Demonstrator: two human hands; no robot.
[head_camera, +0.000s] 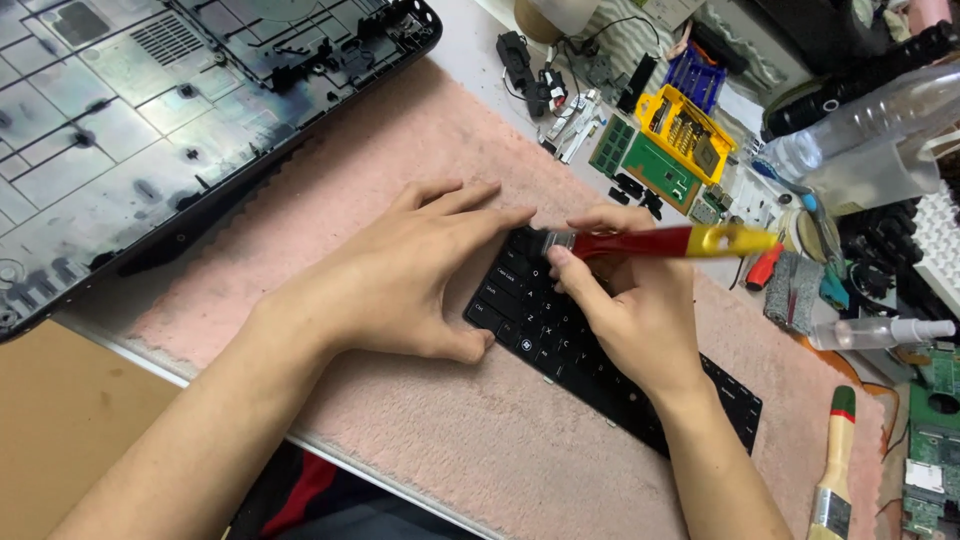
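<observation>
Flat black laptop keyboard panel (560, 330) lying diagonally on fuzzy pink cloth mat (420, 420), centre of scene. Left hand (400, 280) spread wide, fingertips pressing down on far-left end of panel. Right hand (630, 310) closed around small red-and-yellow-handled brush (660, 241), bristles touching far-left keys. Probably light, thin and bendy, with fragile keycaps; best gripped by long edges, not keys. Grey plastic laptop shell (130, 120) far left; wooden-handled paintbrush (835, 460) near right.

Laptop shell (150, 110), yellow bit case (685, 125), spare brush (835, 465)
</observation>
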